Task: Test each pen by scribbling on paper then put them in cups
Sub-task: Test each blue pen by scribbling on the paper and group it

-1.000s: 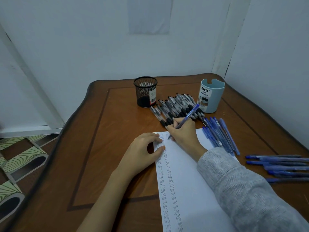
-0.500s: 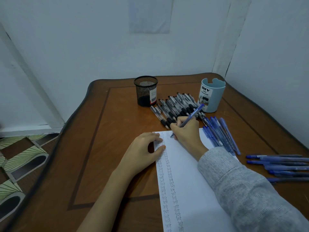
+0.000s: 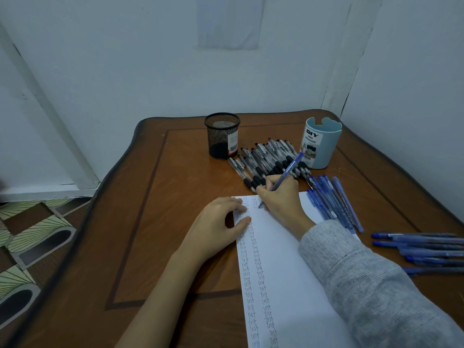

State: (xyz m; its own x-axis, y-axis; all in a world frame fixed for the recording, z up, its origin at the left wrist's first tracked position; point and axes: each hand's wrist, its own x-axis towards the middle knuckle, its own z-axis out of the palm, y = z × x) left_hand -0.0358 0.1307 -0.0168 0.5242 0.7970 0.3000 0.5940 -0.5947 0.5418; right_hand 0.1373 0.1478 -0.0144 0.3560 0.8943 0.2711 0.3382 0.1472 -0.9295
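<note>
I see the right hand (image 3: 278,199) gripping a blue pen (image 3: 287,172) in a writing hold. Its fingers (image 3: 263,190) are curled round the lower barrel, and the capped end slants up and away to the far right. The pen's tip meets the sheet of paper (image 3: 288,259) close to the sheet's far edge, at the head of the second column of handwritten "test" entries. A grey sleeve (image 3: 364,285) covers the right forearm, which lies across the sheet.

The left hand (image 3: 216,227) holds nothing. Its fingertips (image 3: 238,205) and thumb rest on the left edge of the sheet, loosely bent, and the palm lies on the desk (image 3: 150,222).

A black mesh cup (image 3: 222,135) stands upright at the far side of the desk. I can make out no pens in it through the mesh. A pale blue cup (image 3: 322,146) labelled "DIY desk organizer" stands to its right. I cannot tell its contents.

A pile of black-grip pens (image 3: 266,159) lies between the two cups, just beyond the right hand. A row of blue pens (image 3: 334,204) lies just right of the sheet. A further group of blue pens (image 3: 426,247) lies apart at the right edge of the desk
</note>
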